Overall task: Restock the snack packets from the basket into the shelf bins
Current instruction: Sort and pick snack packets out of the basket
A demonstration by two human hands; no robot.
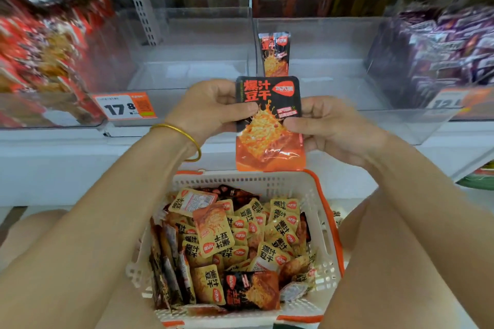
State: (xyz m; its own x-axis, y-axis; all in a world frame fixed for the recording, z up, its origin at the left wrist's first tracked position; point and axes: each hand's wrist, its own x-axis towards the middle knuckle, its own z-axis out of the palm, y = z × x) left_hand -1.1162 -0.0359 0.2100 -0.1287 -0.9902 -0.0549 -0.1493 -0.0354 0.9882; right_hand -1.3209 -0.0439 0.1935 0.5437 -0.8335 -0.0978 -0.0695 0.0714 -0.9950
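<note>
A black-and-orange snack packet (270,125) is held upright above the basket, in front of the shelf. My left hand (211,107) pinches its left edge and my right hand (331,128) pinches its right edge. Below them a white basket with orange trim (318,211) holds several yellow and black snack packets (240,248). Behind the held packet, one matching packet (275,53) stands upright inside a clear shelf bin (334,93), against the bin's left wall.
Left of that bin, another clear bin (192,72) has nothing visible inside. Red packets (48,56) fill the far-left bin and purple packets (441,48) the right one. An orange price tag (124,107) hangs on the shelf edge. My knees flank the basket.
</note>
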